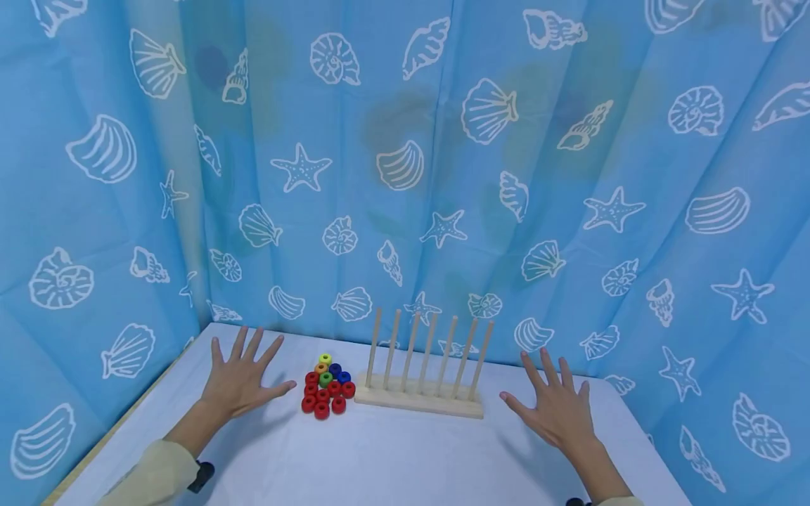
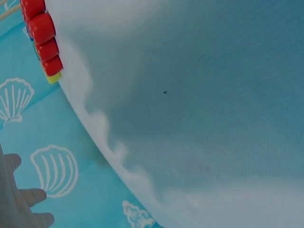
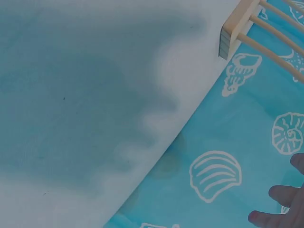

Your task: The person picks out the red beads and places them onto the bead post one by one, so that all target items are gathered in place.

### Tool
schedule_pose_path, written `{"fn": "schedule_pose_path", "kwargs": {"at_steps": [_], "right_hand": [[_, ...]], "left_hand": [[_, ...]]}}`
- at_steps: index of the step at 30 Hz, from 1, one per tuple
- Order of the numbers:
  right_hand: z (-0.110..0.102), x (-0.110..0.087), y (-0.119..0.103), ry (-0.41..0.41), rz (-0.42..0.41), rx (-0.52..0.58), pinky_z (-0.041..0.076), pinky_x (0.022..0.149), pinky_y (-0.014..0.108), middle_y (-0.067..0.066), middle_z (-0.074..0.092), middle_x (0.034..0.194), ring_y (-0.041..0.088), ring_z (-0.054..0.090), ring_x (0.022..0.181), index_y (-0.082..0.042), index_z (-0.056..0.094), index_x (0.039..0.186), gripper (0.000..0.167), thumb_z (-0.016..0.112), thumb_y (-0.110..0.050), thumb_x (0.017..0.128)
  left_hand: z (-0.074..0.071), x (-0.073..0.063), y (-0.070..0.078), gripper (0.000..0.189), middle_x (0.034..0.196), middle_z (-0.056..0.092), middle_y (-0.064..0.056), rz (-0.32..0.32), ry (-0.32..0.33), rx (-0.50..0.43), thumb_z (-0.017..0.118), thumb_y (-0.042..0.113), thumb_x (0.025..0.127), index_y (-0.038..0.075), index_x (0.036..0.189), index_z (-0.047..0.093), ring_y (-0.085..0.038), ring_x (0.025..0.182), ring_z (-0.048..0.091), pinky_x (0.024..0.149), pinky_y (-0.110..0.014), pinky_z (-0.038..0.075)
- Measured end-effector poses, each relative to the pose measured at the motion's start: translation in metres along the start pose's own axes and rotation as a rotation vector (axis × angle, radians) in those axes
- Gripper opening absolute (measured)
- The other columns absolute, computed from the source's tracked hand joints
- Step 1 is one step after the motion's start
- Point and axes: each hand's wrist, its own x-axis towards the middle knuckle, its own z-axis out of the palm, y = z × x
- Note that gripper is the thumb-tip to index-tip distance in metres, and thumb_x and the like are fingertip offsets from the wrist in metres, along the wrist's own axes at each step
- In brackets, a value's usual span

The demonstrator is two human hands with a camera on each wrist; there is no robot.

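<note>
Blue curtain [image 1: 354,140] with white shell and starfish prints, hung behind and to both sides of a white-covered surface [image 1: 405,464]. Toward twelve o'clock, near the far edge, stands a wooden rack [image 1: 418,403], its long base carrying seven upright posts [image 1: 427,351] in a row. At the rack's nine o'clock end, just beside the base, lies a close cluster of beads [image 1: 333,389]: mostly red, with two blue and one green among them, and yellow and orange toward twelve o'clock. Both hands are raised above the surface with fingers spread and shadows below. The left hand [image 1: 237,383] is at nine o'clock from the beads, apart from them; the right hand [image 1: 560,413] is at three o'clock from the rack, likewise apart. A pale sleeve [image 1: 155,469] and a black band [image 1: 202,476] mark the left arm. In the left wrist view, beads appear at ten o'clock; in the right wrist view, the rack's end appears between one and two.
</note>
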Motion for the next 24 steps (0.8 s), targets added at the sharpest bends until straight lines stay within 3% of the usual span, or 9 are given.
{"fn": "schedule_pose_path", "kwargs": {"at_steps": [5,8,10,13,17,20,24], "right_hand": [[-0.001,0.002,-0.001,-0.013,0.001,0.016,0.021,0.093,0.083,0.023,0.026,0.156,0.054,0.024,0.136,-0.016,0.033,0.153,0.095,0.044,-0.079,0.083],[-0.001,0.005,-0.001,-0.007,0.041,0.167,0.031,0.095,0.076,0.025,0.030,0.153,0.052,0.032,0.134,-0.009,0.034,0.151,0.089,0.046,-0.071,0.089],[0.001,0.006,0.000,0.003,0.096,0.356,0.040,0.094,0.068,0.026,0.039,0.147,0.049,0.042,0.128,-0.004,0.036,0.148,0.080,0.049,-0.061,0.094],[0.009,0.009,0.002,-0.023,0.184,0.714,0.049,0.093,0.055,0.024,0.051,0.137,0.041,0.054,0.120,-0.003,0.039,0.145,0.066,0.057,-0.045,0.097],[0.031,0.014,0.003,-0.145,0.226,1.091,0.056,0.086,0.039,0.023,0.055,0.133,0.031,0.061,0.114,-0.007,0.041,0.143,0.058,0.064,-0.031,0.095],[0.047,0.016,0.001,-0.232,0.193,1.220,0.056,0.086,0.033,0.026,0.051,0.136,0.028,0.061,0.116,-0.004,0.041,0.143,0.060,0.068,-0.023,0.093],[0.061,0.020,-0.005,-0.294,0.163,1.263,0.053,0.092,0.034,0.024,0.051,0.137,0.034,0.055,0.123,0.000,0.042,0.142,0.065,0.074,-0.015,0.087]], "left_hand": [[0.001,0.001,0.001,0.090,0.154,0.028,-0.025,0.004,0.009,0.025,0.057,0.071,0.079,0.015,0.148,0.041,-0.050,0.141,0.016,0.102,-0.078,-0.002],[0.001,0.003,0.002,0.071,0.144,0.043,-0.024,0.031,0.057,0.032,0.067,0.052,0.082,0.010,0.137,0.053,-0.045,0.136,0.032,0.106,-0.072,0.020],[0.002,0.007,0.004,0.051,0.132,0.053,-0.022,0.035,0.077,-0.018,0.071,0.038,0.084,0.007,0.123,0.062,-0.041,0.126,0.045,0.100,-0.063,0.039],[0.005,0.015,0.009,0.031,0.115,0.060,-0.017,-0.030,0.047,-0.201,0.072,0.024,0.085,0.006,0.108,0.066,-0.034,0.106,0.057,0.085,-0.049,0.054],[0.016,0.027,0.015,0.027,0.108,0.063,-0.013,-0.212,-0.048,-0.539,0.071,0.017,0.088,0.004,0.111,0.066,-0.031,0.098,0.061,0.080,-0.044,0.057],[0.029,0.032,0.018,0.030,0.111,0.065,-0.013,-0.302,-0.099,-0.716,0.069,0.015,0.090,0.003,0.117,0.063,-0.033,0.104,0.061,0.083,-0.044,0.056],[0.048,0.036,0.022,0.034,0.118,0.064,-0.014,-0.373,-0.140,-0.842,0.068,0.014,0.091,0.006,0.123,0.061,-0.035,0.112,0.059,0.089,-0.045,0.054]]}}
